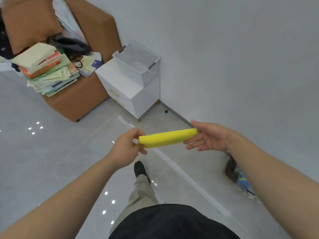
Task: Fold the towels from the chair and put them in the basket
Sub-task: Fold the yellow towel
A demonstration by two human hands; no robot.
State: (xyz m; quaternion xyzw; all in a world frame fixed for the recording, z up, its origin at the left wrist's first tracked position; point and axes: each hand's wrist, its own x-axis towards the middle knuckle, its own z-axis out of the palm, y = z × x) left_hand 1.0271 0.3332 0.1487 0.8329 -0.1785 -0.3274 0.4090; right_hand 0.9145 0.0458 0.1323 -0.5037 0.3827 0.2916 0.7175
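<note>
A folded yellow towel (168,138) hangs level in the air between my hands, above the floor. My left hand (126,146) pinches its left end with curled fingers and thumb. My right hand (208,138) lies under its right end with the fingers straight and the thumb above. The white perforated basket (120,56) stands on a white cabinet (126,83) ahead by the wall, and I see nothing inside it. The brown armchair (89,26) stands to the cabinet's left.
A stack of books and papers (46,68) and dark items lie on the armchair seat. The grey wall runs along the right. A bag with blue items (241,180) sits on the tiled floor under my right forearm. My foot (139,169) is below the towel.
</note>
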